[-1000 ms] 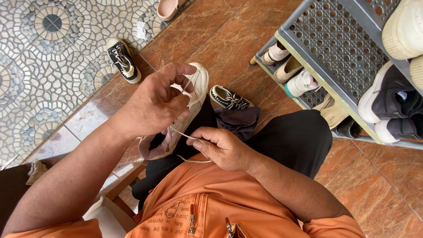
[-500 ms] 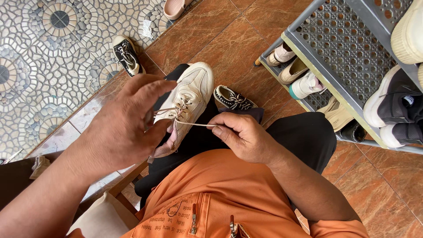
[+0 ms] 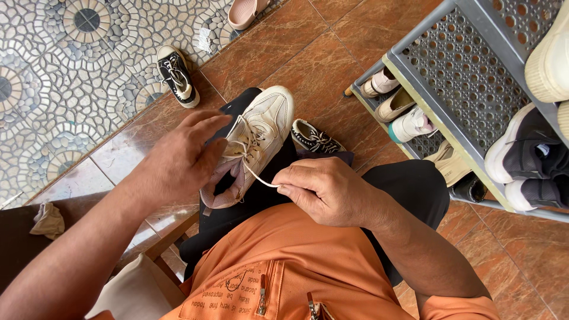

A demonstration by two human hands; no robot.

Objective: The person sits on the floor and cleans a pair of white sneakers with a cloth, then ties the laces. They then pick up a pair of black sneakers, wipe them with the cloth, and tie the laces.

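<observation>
Work in hand: lacing a cream sneaker [image 3: 255, 142] that rests on the person's lap, toe pointing away.
Left hand [image 3: 178, 163]: fingers part open, steadying the shoe's side near the eyelets; no closed grip visible.
Right hand [image 3: 323, 189]: fingers pinched shut on the end of the white lace [image 3: 256, 173], drawn taut from the shoe.
Progress: lace crosses the upper eyelets; judged partly laced, no bow tied, lower tongue area loose.
Remaining: judged tightening and tying.
Other footwear: black-and-white sneaker [image 3: 176, 76] on the floor; patterned shoe [image 3: 314, 137] beside the knee.
Storage: grey perforated shoe rack [image 3: 456, 65] at right, several pairs shelved.
Labels: none legible on the shoes; printed text on the orange shirt [image 3: 284, 272], not transcribed.
</observation>
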